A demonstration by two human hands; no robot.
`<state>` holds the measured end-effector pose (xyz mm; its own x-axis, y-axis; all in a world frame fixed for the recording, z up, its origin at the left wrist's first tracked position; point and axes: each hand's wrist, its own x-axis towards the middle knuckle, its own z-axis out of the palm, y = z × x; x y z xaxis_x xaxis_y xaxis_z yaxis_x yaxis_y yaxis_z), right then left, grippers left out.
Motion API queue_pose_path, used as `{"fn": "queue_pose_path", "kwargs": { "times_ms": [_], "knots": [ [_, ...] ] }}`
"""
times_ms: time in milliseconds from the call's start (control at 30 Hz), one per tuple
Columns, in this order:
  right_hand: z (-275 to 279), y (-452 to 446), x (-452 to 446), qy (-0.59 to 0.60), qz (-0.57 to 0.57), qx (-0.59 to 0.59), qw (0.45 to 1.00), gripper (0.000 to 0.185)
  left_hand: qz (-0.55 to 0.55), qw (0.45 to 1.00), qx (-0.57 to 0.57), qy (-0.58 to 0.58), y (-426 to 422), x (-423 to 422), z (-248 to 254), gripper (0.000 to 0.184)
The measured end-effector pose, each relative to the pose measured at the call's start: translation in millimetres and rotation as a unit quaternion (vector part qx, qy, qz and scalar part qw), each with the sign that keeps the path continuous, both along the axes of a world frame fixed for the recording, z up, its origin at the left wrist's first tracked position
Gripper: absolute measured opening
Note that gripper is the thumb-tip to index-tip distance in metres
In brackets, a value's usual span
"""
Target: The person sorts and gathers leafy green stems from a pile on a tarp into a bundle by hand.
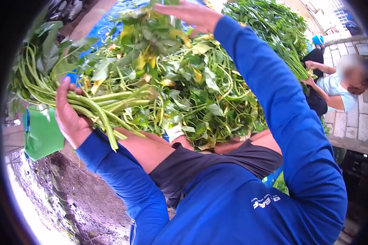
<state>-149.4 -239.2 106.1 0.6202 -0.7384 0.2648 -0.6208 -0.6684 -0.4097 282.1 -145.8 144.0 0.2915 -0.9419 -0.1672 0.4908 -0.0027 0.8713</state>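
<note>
My left hand [71, 112] is closed around a bunch of long green stems [96, 104], whose leafy ends hang over at the upper left. At the top, my right hand [192, 15] is raised over the leaves with its fingers stretched out. Blurred green and yellow leaves [145, 41] are just beneath and beside its fingertips; whether they touch the hand is unclear. A large heap of loose leaves and stems [204, 87] lies in front of my legs.
A blue sheet [104, 26] shows under the heap. A neater pile of greens [270, 34] lies at the upper right. Beyond it a person [335, 87] sits holding stems. A green container [43, 132] stands at the left.
</note>
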Motion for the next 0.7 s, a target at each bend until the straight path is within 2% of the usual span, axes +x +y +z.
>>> {"fn": "queue_pose_path", "kwargs": {
  "times_ms": [33, 67, 100, 133, 200, 233, 267, 333, 433, 467, 533, 700],
  "knots": [
    [-20, 7, -3, -0.010, -0.176, 0.014, 0.984, 0.043, 0.011, 1.000, 0.006, -0.001, -1, 2, -1, 0.020],
    [-43, 15, -10, 0.027, -0.256, 0.009, 0.966, 0.041, 0.021, 1.000, 0.014, -0.003, -2, 5, -3, 0.020],
    [-60, 32, -16, 0.091, -0.271, 0.029, 0.958, 0.052, 0.034, 0.999, 0.023, -0.006, -5, 6, -5, 0.019],
    [-59, 73, -16, 0.170, -0.235, 0.096, 0.952, 0.034, 0.045, 0.998, 0.027, -0.016, -5, 3, -3, 0.019],
    [-159, 133, -70, 0.453, -0.054, 0.121, 0.882, 0.019, 0.046, 0.998, 0.026, -0.016, -8, 6, -6, 0.019],
    [-151, 171, -73, 0.387, -0.161, 0.296, 0.859, 0.019, 0.048, 0.998, 0.021, -0.018, -6, 6, -4, 0.019],
    [-149, 206, -78, 0.429, -0.083, 0.216, 0.873, 0.013, 0.049, 0.998, 0.021, -0.021, -7, 8, -5, 0.019],
    [-163, 257, -86, 0.257, -0.219, 0.175, 0.925, 0.021, 0.043, 0.999, 0.021, -0.026, -12, 11, -6, 0.019],
    [-167, 270, -89, 0.210, -0.249, 0.157, 0.932, 0.025, 0.022, 0.999, 0.029, -0.025, -15, 3, -2, 0.019],
    [-166, 278, -93, 0.237, -0.251, 0.144, 0.928, 0.021, 0.002, 1.000, 0.004, 0.003, -2, 1, -2, 0.018],
    [-166, 286, -91, 0.227, -0.223, 0.030, 0.947, 0.018, -0.024, 1.000, 0.002, 0.017, 1, -8, 3, 0.018],
    [-156, 292, -92, 0.227, -0.174, 0.011, 0.958, 0.017, -0.057, 0.998, -0.009, 0.004, 23, -30, 18, 0.016]
  ]
}}
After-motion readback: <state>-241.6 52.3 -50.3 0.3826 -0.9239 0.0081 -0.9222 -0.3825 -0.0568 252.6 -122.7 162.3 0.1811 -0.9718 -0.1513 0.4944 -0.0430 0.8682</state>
